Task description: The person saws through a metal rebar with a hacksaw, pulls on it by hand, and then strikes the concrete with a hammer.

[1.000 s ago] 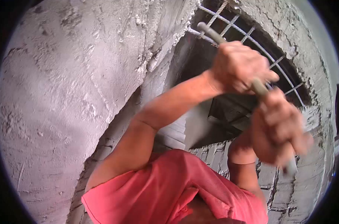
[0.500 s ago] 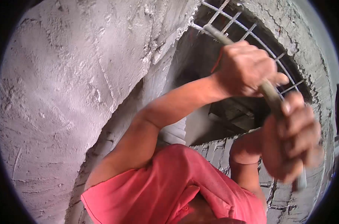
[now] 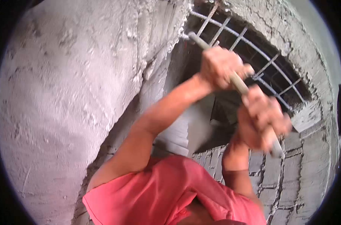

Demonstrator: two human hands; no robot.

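Note:
A slim, pale wooden handle (image 3: 238, 83) slants across the upper right of the head view, its top end near the rebar. Its lower end looks grey, and motion blurs it. Higher on the handle, my left hand (image 3: 223, 66) is closed around the wood. My right hand (image 3: 263, 117) grips it farther down, close to the grey end, with its fingers wrapped round and somewhat smeared. Behind the hands, a grid of steel rebar (image 3: 249, 39) spans an opening in the concrete.
A big rough cement-plastered surface (image 3: 61, 90) fills the left side. Broken concrete (image 3: 283, 28) edges the opening at upper right. Below right is a brick wall (image 3: 290, 168) with mortar joints. My red shirt (image 3: 166, 191) takes up the bottom.
Both hands and the handle have shifted left, the right hand also upward. Both still grip the handle. More of the brick wall shows at lower right.

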